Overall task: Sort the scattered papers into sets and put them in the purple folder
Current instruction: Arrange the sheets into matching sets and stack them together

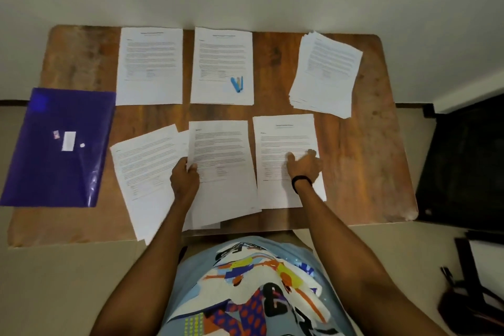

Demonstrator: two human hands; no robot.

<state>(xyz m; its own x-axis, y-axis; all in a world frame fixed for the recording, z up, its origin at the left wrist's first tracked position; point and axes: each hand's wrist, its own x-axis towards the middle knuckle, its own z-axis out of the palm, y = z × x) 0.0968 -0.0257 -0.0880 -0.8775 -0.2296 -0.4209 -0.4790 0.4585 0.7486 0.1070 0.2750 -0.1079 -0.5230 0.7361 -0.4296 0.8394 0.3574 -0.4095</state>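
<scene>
Six groups of paper lie on the wooden table [368, 158]. Furthest left is the purple folder [58, 147], flat, its long axis running near to far and leaning slightly right; its left part overhangs the table's left edge.

Beside it, the near-left sheets [144, 172] lie fanned and tilted, their lower corner past the near edge. Behind them sits the far-left sheet [150, 65], square to the table.

The left hand [185, 179] pinches the left edge of the middle sheet [223, 172], thumb on top and fingers under. Behind that, the far-middle sheet [222, 63] carries a small blue object [237, 84].

The right hand [302, 165] rests on the near-right sheet [283, 144], fingers extended and slightly blurred.

Far right, the paper stack [326, 73] lies tilted clockwise. Bare wood remains along the right side, between the two rows and at the far-left corner.
</scene>
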